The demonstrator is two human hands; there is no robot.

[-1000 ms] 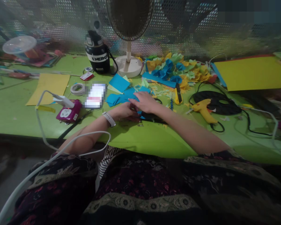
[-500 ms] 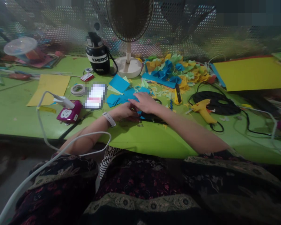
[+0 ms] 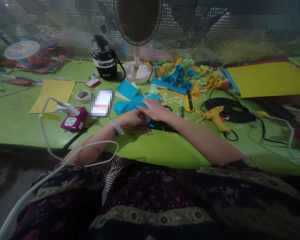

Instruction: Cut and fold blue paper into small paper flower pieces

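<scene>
My left hand (image 3: 133, 119), with a white watch on the wrist, curls its fingers beside my right hand at the middle of the green table. Its fingertips are closed at a small piece of blue paper (image 3: 152, 125), partly hidden by both hands. Over it bends my right hand (image 3: 153, 109), thumb and fingers brought together at the same paper. Cut blue sheets (image 3: 126, 106) lie just beyond the hands. A dark object (image 3: 162, 126), perhaps scissors, shows under my right wrist.
Crumpled coloured paper pieces (image 3: 200, 75) are heaped near the fan base (image 3: 137, 71). A yellow box cutter (image 3: 189, 101) and a glue gun (image 3: 218, 117) lie on the right. A phone (image 3: 102, 103), tape roll (image 3: 83, 96) and purple socket block (image 3: 75, 120) with a white cable are left.
</scene>
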